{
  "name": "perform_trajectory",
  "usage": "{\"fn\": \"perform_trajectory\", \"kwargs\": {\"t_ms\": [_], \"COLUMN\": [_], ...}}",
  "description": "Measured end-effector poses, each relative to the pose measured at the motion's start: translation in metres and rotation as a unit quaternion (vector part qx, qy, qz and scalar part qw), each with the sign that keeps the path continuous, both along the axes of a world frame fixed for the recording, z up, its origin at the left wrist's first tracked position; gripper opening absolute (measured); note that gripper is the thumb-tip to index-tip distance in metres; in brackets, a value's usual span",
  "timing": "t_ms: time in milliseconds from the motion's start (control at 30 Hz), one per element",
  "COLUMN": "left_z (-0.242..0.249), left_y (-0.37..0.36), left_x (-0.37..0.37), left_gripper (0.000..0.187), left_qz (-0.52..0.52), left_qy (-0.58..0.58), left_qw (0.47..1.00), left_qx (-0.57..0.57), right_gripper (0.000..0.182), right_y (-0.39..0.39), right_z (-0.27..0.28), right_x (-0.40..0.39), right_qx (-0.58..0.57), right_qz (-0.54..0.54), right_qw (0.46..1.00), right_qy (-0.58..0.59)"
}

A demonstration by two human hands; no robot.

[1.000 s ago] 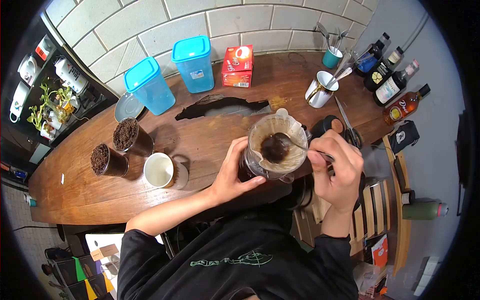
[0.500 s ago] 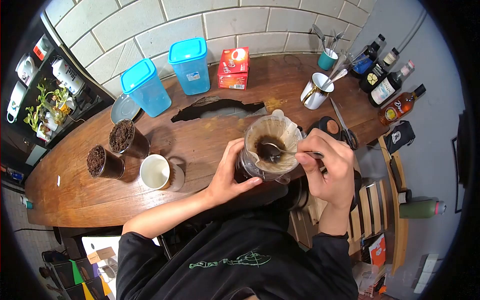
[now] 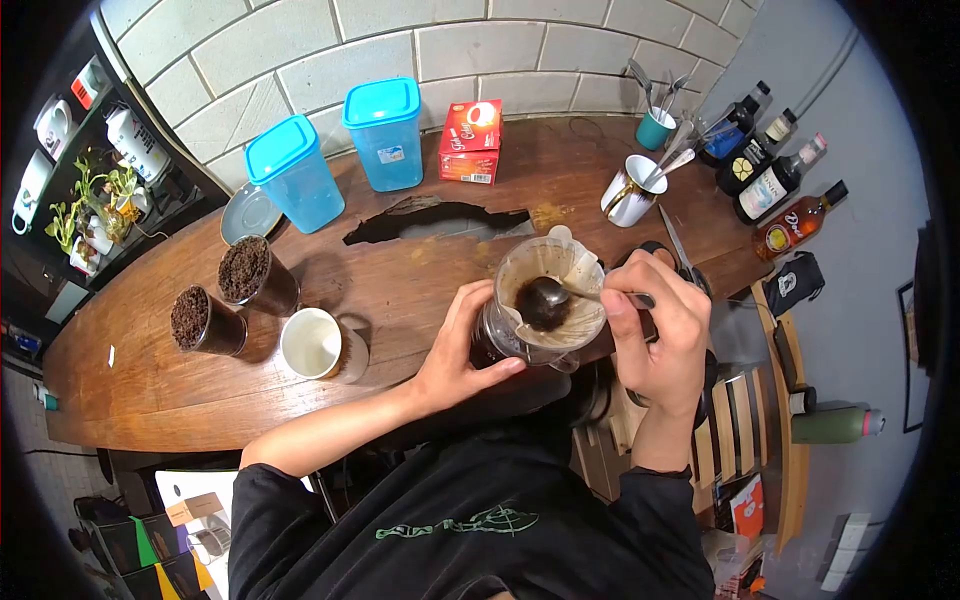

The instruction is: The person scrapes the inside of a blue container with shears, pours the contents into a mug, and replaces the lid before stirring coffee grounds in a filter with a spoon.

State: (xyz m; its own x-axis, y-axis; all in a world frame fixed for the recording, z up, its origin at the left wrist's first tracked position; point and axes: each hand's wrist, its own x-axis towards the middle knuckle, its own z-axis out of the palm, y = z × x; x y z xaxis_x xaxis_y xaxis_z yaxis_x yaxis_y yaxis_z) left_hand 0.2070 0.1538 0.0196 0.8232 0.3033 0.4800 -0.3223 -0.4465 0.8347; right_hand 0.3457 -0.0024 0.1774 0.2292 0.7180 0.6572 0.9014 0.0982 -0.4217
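A spoon (image 3: 549, 291) is pinched in my right hand (image 3: 665, 335), its bowl over the dark, wet coffee in a paper filter (image 3: 578, 325). The filter lines a clear coffee dripper (image 3: 508, 268) that sits on a glass server (image 3: 487, 340). My left hand (image 3: 456, 352) wraps round the server's left side, thumb toward me. Dark liquid shows through the server's glass, and much of it is hidden under the dripper. To the left of that hand stands a white cup (image 3: 312, 345), beside two glasses of dark grounds (image 3: 245, 270).
Behind are two blue lidded containers (image 3: 385, 140), a red box (image 3: 470, 145) and a ragged hole (image 3: 440, 222) in the wooden table (image 3: 200, 400). At right stand a utensil mug (image 3: 630, 195), scissors (image 3: 675, 240) and several bottles (image 3: 770, 190). A saucer (image 3: 250, 215) lies far left.
The spoon's bowl has come up in the filter and now shows plainly; before, it was dipped in the coffee. My right hand has tilted slightly. My left hand keeps its hold.
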Motion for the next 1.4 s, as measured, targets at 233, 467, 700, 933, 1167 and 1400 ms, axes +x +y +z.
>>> {"fn": "perform_trajectory", "kwargs": {"t_ms": [233,467,700,933,1167,1400], "left_z": [0.000,0.002,0.001,0.001,0.000,0.001], "left_y": [-0.001,-0.001,-0.001,0.000,0.000,-0.001], "left_x": [-0.002,-0.001,-0.001,-0.001,0.000,0.000], "left_gripper": [0.085,0.084,0.084,0.083,0.084,0.085], "left_qz": [0.008,0.005,0.006,0.004,0.005,0.007], "left_qy": [0.006,0.000,-0.002,0.001,0.003,0.004], "left_qw": [1.000,1.000,1.000,1.000,1.000,1.000], "left_qx": [-0.002,0.003,0.005,-0.003,0.001,0.002], "right_gripper": [0.008,0.009,0.010,0.010,0.010,0.012], "right_y": [0.002,0.004,-0.004,0.001,0.003,-0.003], "right_z": [0.004,0.004,0.010,0.007,0.005,0.006], "right_x": [0.000,0.001,0.000,-0.004,-0.002,-0.001], "right_qx": [-0.029,-0.051,-0.013,-0.006,-0.028,0.012], "right_qz": [0.008,0.004,-0.010,-0.045,-0.025,-0.017], "right_qw": [0.999,0.998,0.998,0.998,0.999,0.997], "right_qy": [0.031,0.028,0.062,0.037,0.038,0.069]}}
